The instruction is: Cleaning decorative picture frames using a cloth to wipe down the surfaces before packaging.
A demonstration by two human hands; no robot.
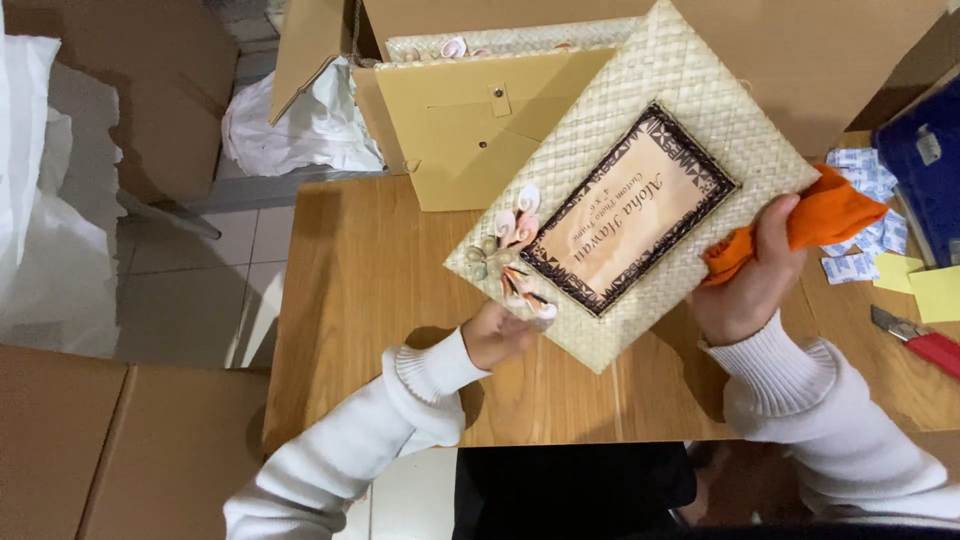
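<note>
Hands (495, 335) (750, 275) grip woven frame (640, 190) — orange cloth (810, 225) pressed.

Left hand (495, 335) curled in a grip, right hand (750, 285) clenched, both arms white-sleeved

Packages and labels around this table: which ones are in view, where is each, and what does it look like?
Printed paper insert: inside the woven picture frame, tan with a dark patterned border.
Open cardboard box: behind the table, brown.
Small sachets: table's right edge, white and blue.
Sticky notes: far right, yellow squares.
Flat cardboard: floor, lower left, brown.
</note>
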